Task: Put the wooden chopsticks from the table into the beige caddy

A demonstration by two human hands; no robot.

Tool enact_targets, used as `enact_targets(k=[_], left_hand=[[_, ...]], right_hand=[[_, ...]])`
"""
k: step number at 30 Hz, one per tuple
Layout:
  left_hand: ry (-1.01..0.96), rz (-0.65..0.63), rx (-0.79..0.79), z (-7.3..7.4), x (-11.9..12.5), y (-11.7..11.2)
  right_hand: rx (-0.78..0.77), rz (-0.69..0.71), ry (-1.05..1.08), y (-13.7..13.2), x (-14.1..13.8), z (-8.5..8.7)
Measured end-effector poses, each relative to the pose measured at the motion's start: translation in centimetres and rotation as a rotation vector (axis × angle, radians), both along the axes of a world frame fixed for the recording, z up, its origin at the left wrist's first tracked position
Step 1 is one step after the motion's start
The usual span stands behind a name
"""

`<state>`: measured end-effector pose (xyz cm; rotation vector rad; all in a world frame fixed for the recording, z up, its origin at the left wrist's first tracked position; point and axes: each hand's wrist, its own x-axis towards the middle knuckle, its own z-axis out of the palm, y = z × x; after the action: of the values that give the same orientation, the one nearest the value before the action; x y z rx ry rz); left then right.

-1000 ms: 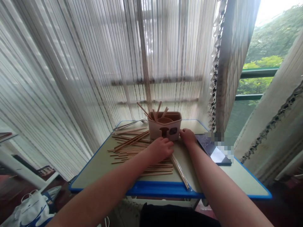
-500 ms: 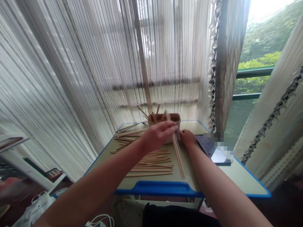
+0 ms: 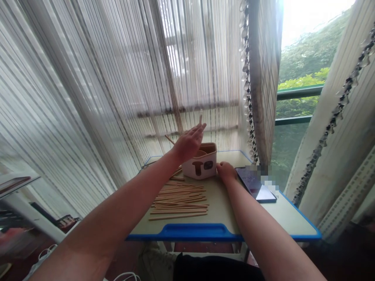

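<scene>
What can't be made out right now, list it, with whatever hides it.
All in the head view:
Lower part and number of the held sticks: behind the left hand.
Contents of the container: partly behind that hand and the front wall.
Left ends of the upper loose sticks: behind the left forearm.
Part of the dark device: under a pixelated patch.
White cable: cut off by the bottom edge.

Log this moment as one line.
left hand: holding stick upright at top of container | right hand: at its right side | tabletop: loose sticks, dark flat device
</scene>
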<state>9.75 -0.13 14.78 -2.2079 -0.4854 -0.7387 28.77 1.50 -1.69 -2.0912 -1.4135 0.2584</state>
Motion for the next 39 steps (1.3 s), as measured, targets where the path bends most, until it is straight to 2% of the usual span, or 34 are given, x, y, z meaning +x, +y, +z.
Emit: enact_targets(k=[4, 11, 21, 27, 30, 33, 36, 39], left_hand=[[0.043, 0.04, 0.048, -1.0, -0.5, -0.6], [-0.009, 0.153, 0.052, -1.8, -1.0, -1.8], [0.011, 0.127, 0.023, -3.3, -0.9, -1.9], [-0.02, 0.095, -0.035, -3.5, -1.0, -2.3], [-0.106, 0.066, -0.082, -3.2, -1.6, -3.1], [-0.274, 0.091, -0.063, -3.3, -2.6, -3.9], [-0.52, 0.149, -0.019, -4.3, -3.7, -3.7], [-0.764, 0.222, -0.048, -6.0, -4.1, -2.3]], right_hand=[[-0.005, 0.007, 0.001, -0.1, -0.1, 0.2], [-0.026, -0.006, 0.006, -0.2, -0.2, 0.3], [-0.029, -0.007, 0.014, -0.2, -0.2, 0.4], [-0.032, -0.008, 0.017, -0.2, -0.2, 0.4], [-0.033, -0.012, 0.012, -0.2, -0.3, 0.4], [-0.03, -0.003, 0.008, -0.2, -0.3, 0.3], [-0.029, 0.003, 0.005, -0.1, -0.2, 0.2], [-0.03, 0.004, 0.004, -0.1, -0.2, 0.3]])
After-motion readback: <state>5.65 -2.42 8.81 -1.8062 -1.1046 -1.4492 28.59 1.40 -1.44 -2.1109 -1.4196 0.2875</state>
